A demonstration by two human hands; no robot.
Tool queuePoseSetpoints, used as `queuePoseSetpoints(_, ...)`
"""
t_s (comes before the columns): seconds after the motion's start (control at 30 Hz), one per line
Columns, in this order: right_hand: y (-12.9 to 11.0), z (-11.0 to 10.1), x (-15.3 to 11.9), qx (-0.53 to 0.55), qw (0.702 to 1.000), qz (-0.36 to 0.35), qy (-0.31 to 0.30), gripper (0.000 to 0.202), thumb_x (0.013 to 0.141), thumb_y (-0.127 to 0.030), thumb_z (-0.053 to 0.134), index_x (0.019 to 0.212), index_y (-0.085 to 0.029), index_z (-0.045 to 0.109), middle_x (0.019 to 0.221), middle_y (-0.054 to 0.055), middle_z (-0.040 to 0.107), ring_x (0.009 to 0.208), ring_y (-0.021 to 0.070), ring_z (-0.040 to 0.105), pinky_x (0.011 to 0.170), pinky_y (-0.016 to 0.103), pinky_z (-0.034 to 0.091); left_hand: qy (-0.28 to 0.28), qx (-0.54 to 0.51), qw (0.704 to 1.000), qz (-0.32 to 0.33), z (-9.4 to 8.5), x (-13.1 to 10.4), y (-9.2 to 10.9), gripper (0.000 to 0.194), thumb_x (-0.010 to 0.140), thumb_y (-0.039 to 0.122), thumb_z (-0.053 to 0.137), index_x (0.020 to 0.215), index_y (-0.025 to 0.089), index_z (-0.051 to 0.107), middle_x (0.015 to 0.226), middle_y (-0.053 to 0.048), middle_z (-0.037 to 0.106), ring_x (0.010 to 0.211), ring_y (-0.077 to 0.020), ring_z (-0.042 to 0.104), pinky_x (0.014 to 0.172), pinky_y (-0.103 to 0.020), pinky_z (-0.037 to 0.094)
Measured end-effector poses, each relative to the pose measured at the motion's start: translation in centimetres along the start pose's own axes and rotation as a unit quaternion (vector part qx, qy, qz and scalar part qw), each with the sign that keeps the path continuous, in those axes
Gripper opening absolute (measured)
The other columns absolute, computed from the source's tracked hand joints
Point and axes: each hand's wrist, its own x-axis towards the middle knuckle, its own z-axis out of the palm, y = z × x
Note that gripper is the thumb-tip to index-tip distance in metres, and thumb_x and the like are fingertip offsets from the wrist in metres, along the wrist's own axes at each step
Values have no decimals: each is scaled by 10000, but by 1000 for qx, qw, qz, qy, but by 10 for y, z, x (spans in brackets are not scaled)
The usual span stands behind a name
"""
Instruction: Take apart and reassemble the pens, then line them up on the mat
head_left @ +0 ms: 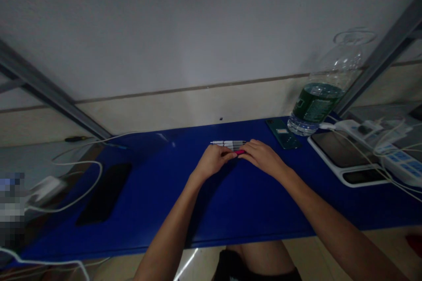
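Note:
A slim bright pink, pen-like object [239, 152] lies between my two hands, with most of its length covered by fingers. My left hand [212, 160] pinches its left end between thumb and fingers. At the other end, my right hand [262, 155] has its thumb and fingertips closed on it too. Just beyond the fingers, several white and grey pens [227, 143] lie side by side on the blue tabletop [158, 202]. My hands hide the near part of that row.
To the right are a green phone [282, 134], a big clear water bottle [318, 96], a white kitchen scale [344, 149] and a power strip [400, 162] with tangled cables. A black flat object [104, 193] and a white cable [99, 180] lie left. The wall [184, 109] borders the far edge.

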Motion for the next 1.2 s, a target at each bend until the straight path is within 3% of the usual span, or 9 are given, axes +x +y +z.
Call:
queuePoseSetpoints(0.1, 3, -5, 0, 114, 988, 99, 34, 285, 1011, -428, 508, 1073, -199, 666, 942, 75, 707, 865, 219, 636, 784, 341, 472, 52, 42, 998, 21, 5, 0, 4, 280, 947, 412, 619, 1020, 201, 789, 817, -30, 747, 684, -142, 605, 644, -236, 381)
queuePoseSetpoints(0.27, 3, -8, 0, 288, 930, 226, -33, 541, 1022, -523, 382, 621, -203, 552, 540, -6, 530, 530, 151, 520, 559, 287, 356, 71, 43, 993, 81, 11, -3, 8, 309, 977, 425, 580, 1145, 230, 752, 1026, -56, 774, 882, -190, 696, 772, -264, 465)
queuePoseSetpoints(0.37, 4, -7, 1, 350, 912, 214, -27, 480, 1006, -501, 427, 675, -196, 594, 594, -4, 570, 571, 148, 537, 581, 276, 375, 71, 35, 992, 95, 10, -4, 9, 315, 993, 424, 553, 1148, 234, 750, 1027, -53, 773, 889, -187, 699, 771, -265, 470)
queuePoseSetpoints(0.57, 8, -11, 1, 353, 923, 155, 12, 216, 946, -394, 586, 952, -210, 699, 928, 45, 721, 874, 197, 646, 785, 312, 464, 54, -13, 996, 70, 7, -3, 10, 331, 991, 424, 560, 1135, 206, 762, 870, -38, 770, 735, -156, 664, 687, -241, 449)
queuePoseSetpoints(0.67, 8, -12, 1, 363, 920, 147, 21, 268, 896, -380, 663, 1119, -234, 691, 1048, 51, 731, 924, 199, 663, 818, 320, 488, 46, -13, 997, 57, 6, -2, 9, 345, 993, 433, 551, 1128, 197, 765, 849, -38, 767, 723, -155, 658, 682, -239, 449)
queuePoseSetpoints(0.73, 7, -12, 1, 364, 917, 164, 7, 330, 870, -414, 691, 1146, -231, 691, 997, 50, 739, 833, 189, 670, 730, 302, 498, 43, -15, 997, 62, 6, -2, 8, 336, 991, 424, 556, 1139, 203, 761, 898, -44, 776, 765, -163, 675, 719, -245, 465)
queuePoseSetpoints(0.9, 4, -9, 1, 367, 897, 237, -66, 490, 983, -538, 459, 730, -178, 673, 570, 19, 622, 500, 141, 549, 522, 274, 414, 30, -6, 996, 84, 11, -2, 8, 303, 982, 388, 581, 1173, 225, 751, 1067, -63, 775, 915, -196, 702, 826, -272, 475)
queuePoseSetpoints(1.1, 7, -5, 1, 406, 893, 193, -24, 193, 879, -384, 644, 911, -195, 668, 788, 18, 671, 709, 159, 607, 649, 282, 460, 9, -16, 998, 56, 9, -2, 8, 321, 993, 406, 557, 1072, 188, 779, 852, -48, 769, 731, -163, 665, 703, -241, 440)
queuePoseSetpoints(1.2, 6, -5, 0, 419, 890, 180, -12, 340, 832, -351, 714, 1130, -211, 624, 927, 32, 703, 796, 164, 643, 714, 289, 489, 11, -21, 998, 55, 9, -2, 8, 306, 986, 401, 569, 1088, 199, 775, 868, -44, 766, 751, -166, 659, 717, -244, 436)
